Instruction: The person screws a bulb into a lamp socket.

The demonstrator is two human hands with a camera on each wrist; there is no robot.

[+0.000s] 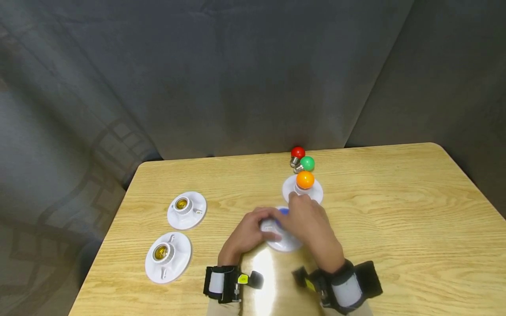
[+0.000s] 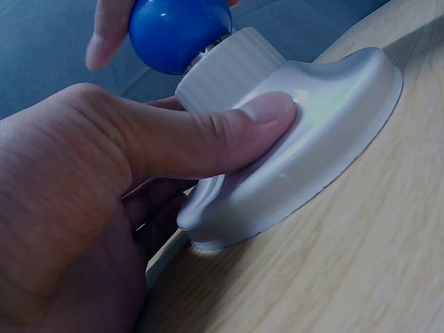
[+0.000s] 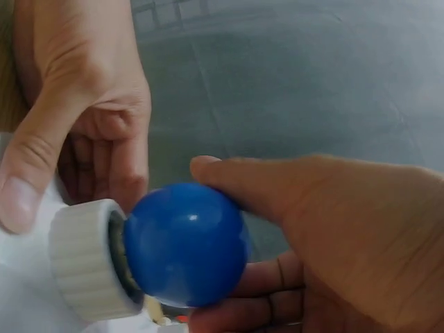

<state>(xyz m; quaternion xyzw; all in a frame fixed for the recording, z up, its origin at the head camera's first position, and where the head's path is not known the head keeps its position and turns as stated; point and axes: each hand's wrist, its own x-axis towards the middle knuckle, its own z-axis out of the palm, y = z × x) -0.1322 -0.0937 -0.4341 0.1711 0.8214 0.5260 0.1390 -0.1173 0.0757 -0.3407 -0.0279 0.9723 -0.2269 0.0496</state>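
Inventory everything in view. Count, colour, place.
Table: 1, tan, below
Back holder: 1, white, centre
Front holder: 1, white, nearer
Bulbless holders: 2, white, left
Orange bulb: 1, orange, in back holder
Blue bulb: 1, blue, at front holder
Red bulb: 1, red, far edge
Green bulb: 1, green, beside red
Cloth backdrop: 1, grey, behind
Wrist straps: 2, black, wrists
Left hand: 1, bare, gripping front holder
Right hand: 1, bare, holding blue bulb

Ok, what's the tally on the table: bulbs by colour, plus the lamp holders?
Red bulb: 1
Green bulb: 1
Orange bulb: 1
Blue bulb: 1
White lamp holders: 4
Total: 8
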